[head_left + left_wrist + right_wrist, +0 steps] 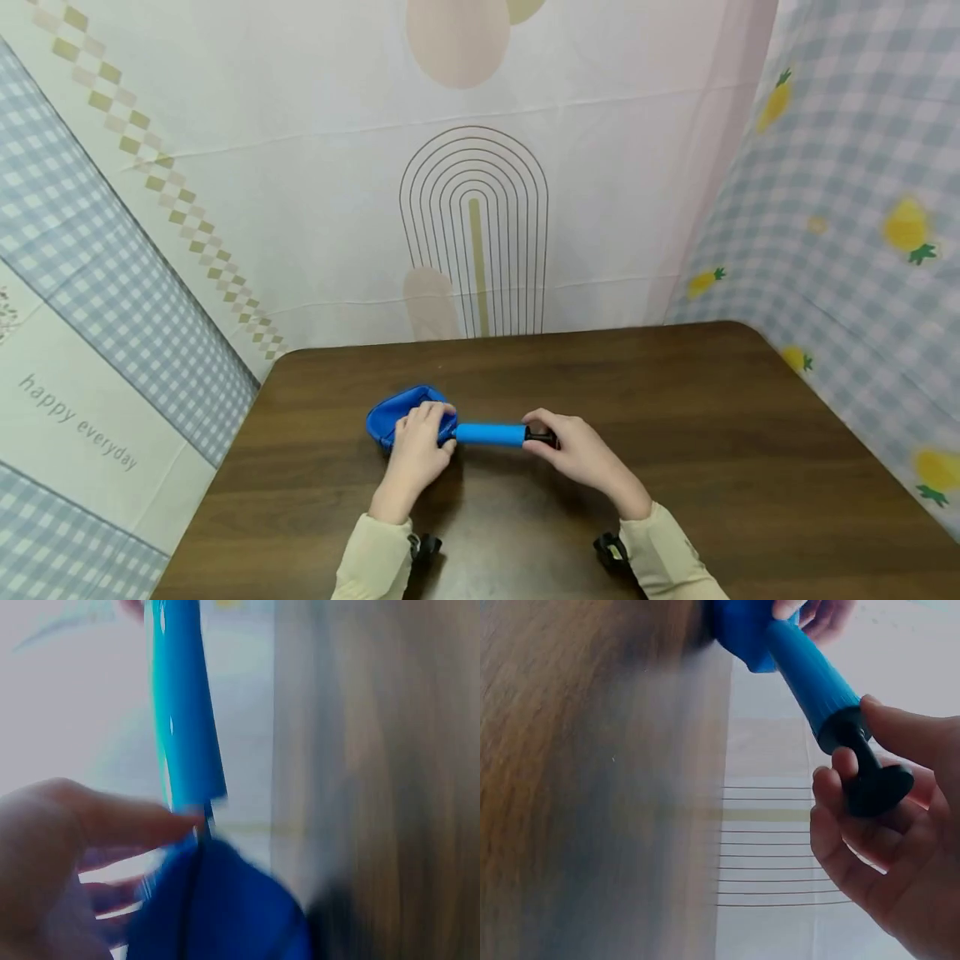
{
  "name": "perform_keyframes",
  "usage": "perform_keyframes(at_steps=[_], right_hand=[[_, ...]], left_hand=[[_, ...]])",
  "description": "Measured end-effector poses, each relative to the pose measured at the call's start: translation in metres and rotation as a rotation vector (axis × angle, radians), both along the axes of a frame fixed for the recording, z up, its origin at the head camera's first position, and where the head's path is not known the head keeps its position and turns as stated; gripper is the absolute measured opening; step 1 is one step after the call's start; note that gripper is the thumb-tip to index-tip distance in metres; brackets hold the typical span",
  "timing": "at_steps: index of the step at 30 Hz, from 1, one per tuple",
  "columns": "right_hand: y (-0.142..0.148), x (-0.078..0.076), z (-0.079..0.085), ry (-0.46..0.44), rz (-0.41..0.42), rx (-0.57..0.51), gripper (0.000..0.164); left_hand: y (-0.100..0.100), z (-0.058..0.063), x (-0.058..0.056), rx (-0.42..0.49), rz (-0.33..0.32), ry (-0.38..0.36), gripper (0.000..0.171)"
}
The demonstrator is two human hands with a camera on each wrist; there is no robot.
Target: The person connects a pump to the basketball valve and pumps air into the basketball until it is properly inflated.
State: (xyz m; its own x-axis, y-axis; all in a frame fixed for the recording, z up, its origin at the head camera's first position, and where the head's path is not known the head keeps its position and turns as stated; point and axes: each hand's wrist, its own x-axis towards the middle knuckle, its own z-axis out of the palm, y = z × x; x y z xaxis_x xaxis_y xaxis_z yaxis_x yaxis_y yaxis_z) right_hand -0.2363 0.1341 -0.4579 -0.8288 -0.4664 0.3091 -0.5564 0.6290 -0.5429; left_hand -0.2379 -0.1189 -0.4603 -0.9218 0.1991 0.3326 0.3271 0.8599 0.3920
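Observation:
A light-blue hand pump [491, 434] lies sideways between the two hands, its nozzle end at a darker blue deflated ball [393, 410] with a caved-in top. My left hand [418, 442] grips the ball, thumb and fingers pinching where it meets the thin nozzle [208, 817]. In the left wrist view, dark seam lines run over the ball. With curled fingers my right hand [577, 450] holds the pump's other end, around the black handle [877, 791]. A short stretch of black rod shows between handle and barrel in the right wrist view.
Both hands work over a dark brown wooden table [675, 400] with rounded far corners. Behind it hangs a pale patterned cloth [337, 233], with checked cloth [840, 250] at the right side. Black wrist camera mounts [613, 552] sit under the cuffs.

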Motion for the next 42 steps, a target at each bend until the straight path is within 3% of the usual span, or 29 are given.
perform_keyframes(at_steps=[5, 9, 14, 20, 24, 28, 33, 37, 42], right_hand=[[0.005, -0.003, -0.001, -0.089, 0.053, -0.093, 0.022], [0.006, -0.004, 0.000, -0.135, 0.095, -0.118, 0.028], [0.018, -0.005, 0.002, -0.221, 0.189, -0.154, 0.036], [0.028, -0.005, 0.005, -0.223, 0.225, -0.221, 0.021], [0.036, -0.005, 0.009, -0.196, 0.196, -0.308, 0.007], [0.055, -0.004, 0.020, -0.198, 0.108, -0.410, 0.005], [0.078, 0.000, 0.033, -0.182, 0.065, -0.406, 0.008], [0.080, -0.002, 0.035, -0.153, 0.122, -0.412, 0.008], [0.060, -0.006, 0.028, -0.140, 0.182, -0.440, 0.010]], left_hand=[[0.034, -0.003, 0.012, -0.023, -0.167, 0.066, 0.036], [0.050, -0.013, 0.020, -0.060, -0.258, 0.060, 0.041], [0.050, -0.022, 0.020, -0.061, -0.244, 0.116, 0.035], [0.049, -0.022, 0.016, -0.040, -0.254, 0.074, 0.035], [0.046, -0.017, 0.012, -0.042, -0.270, 0.062, 0.037], [0.036, -0.012, 0.011, -0.030, -0.231, 0.053, 0.038], [0.032, -0.009, 0.011, -0.030, -0.224, 0.046, 0.038], [0.037, -0.009, 0.010, -0.015, -0.220, 0.103, 0.038], [0.047, -0.011, 0.008, 0.008, -0.198, 0.245, 0.037]])
